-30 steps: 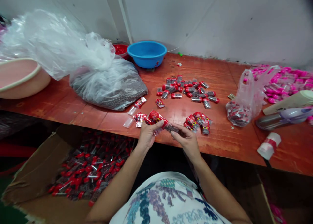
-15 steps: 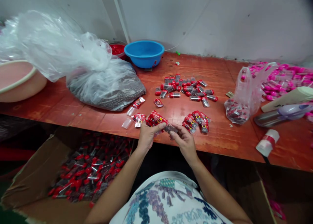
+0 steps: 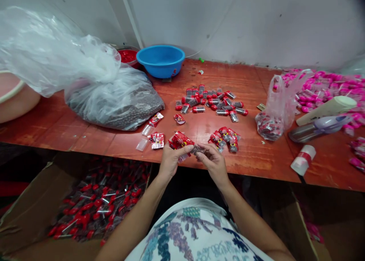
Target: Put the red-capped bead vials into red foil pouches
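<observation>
Just above the table's front edge, my left hand [image 3: 170, 160] is closed on several red printed wrappers [image 3: 180, 139], its thumb on top. The fingers of my right hand [image 3: 213, 160] pinch a small clear tube with dark contents [image 3: 196, 149]; its near end meets my left thumb, and fingers partly hide it. Right of my hands lies a pile of red-wrapped tubes [image 3: 228, 137]. Left of them are a red wrapper [image 3: 157, 140] and a clear empty sleeve [image 3: 142, 144]. Farther back, red-capped tubes of dark beads [image 3: 211, 101] lie scattered.
A plastic bag of dark beads [image 3: 122, 101] and a blue basin [image 3: 161, 59] stand at the back left. At right are a knotted bag [image 3: 270, 124], a bottle [image 3: 313, 128], a white roll [image 3: 303, 159] and pink tubes [image 3: 322, 86]. Below left, a carton [image 3: 25, 223] holds red-capped tubes.
The view has turned slightly, so the table's things sit farther left. My hands are a little closer together, and less of the clear tube shows between them.
</observation>
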The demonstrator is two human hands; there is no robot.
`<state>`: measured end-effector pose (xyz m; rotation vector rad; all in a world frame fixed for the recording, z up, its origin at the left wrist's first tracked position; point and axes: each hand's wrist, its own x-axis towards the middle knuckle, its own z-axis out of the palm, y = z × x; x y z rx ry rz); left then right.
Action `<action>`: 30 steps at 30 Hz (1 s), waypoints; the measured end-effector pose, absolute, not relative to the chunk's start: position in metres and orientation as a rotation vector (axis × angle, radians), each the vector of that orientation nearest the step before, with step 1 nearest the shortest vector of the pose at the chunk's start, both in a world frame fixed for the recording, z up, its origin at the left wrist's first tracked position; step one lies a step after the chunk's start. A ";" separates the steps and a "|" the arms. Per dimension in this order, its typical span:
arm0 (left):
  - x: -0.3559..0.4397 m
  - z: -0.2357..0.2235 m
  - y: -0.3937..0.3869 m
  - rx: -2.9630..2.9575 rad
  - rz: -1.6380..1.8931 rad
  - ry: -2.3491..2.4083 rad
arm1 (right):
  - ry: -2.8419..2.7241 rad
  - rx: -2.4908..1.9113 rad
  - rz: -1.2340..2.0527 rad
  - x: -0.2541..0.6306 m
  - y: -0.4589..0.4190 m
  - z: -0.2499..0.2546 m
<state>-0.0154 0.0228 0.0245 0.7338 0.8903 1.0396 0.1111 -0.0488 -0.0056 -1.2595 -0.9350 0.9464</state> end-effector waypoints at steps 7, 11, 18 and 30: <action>-0.004 0.019 0.013 0.718 0.884 0.885 | -0.768 -1.168 1.069 0.109 -0.049 -0.012; -0.002 0.015 0.012 0.673 0.864 0.913 | -0.995 -1.243 0.943 0.120 -0.047 -0.016; 0.009 0.002 0.014 0.626 0.719 0.852 | -1.023 -1.371 0.830 0.137 -0.044 -0.030; 0.008 -0.004 0.030 0.448 0.839 0.940 | -1.030 -1.653 0.447 0.174 -0.039 -0.026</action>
